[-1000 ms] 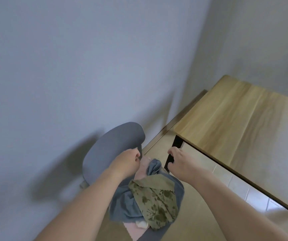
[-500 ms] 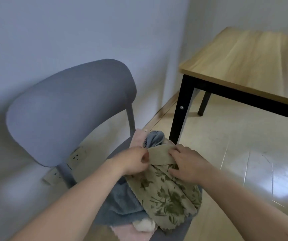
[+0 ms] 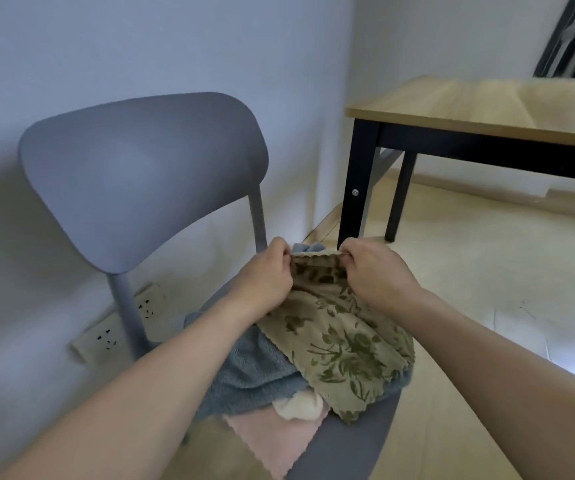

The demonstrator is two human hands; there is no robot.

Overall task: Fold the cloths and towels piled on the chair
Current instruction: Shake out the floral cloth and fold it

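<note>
- Head view: the left hand [image 3: 267,275] and right hand [image 3: 376,271] each pinch the far edge of a floral cloth [image 3: 341,337], fingers curled tight on the hem, one hand toward each end of that edge.
- That cloth lies on top of the pile on the chair [image 3: 140,174] seat; under it sit a blue towel [image 3: 248,372], a pink cloth [image 3: 272,441] and a small white piece [image 3: 300,407].
- My judgement is that the floral cloth is thin, light and limp — it will sag between the hands and needs no force, only a grip at both corners so it hangs square. The blue towel looks thicker and fluffier, so it should be bulkier to fold and may drag if the top cloth catches on it.
- Compared with half a second ago, the hands have moved from the middle of the cloth to its far edge, which is now bunched and raised slightly off the pile.
- A counter [image 3: 487,109] stands to the right, well apart from the chair — a likely flat spot for folding.
</note>
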